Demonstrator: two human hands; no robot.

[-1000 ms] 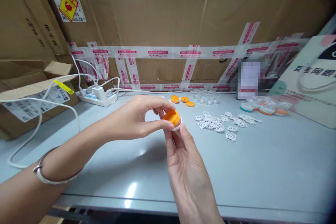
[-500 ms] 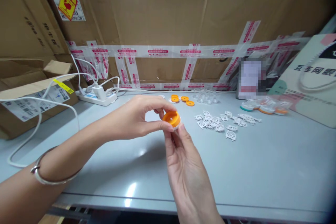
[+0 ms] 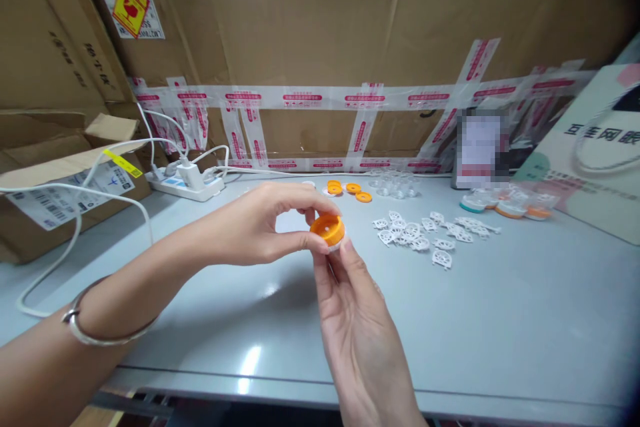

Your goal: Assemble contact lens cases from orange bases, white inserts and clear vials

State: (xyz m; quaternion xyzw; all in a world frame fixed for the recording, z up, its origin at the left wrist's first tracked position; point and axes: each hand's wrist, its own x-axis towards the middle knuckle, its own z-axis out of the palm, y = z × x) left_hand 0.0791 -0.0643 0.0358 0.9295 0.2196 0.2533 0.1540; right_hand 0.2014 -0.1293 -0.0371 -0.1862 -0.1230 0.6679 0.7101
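Glare streaks the tabletop [image 3: 490, 333] near its front, soft shadow lies behind, and the top right corner is dark.

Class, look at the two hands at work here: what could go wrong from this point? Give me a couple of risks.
1. The orange cup is pinched between the left hand's thumb and fingers above the table, so it might slip and drop.
2. The right hand grips the white part against the cup's underside; if the two sit unevenly, pressing could perhaps tilt or strain them.
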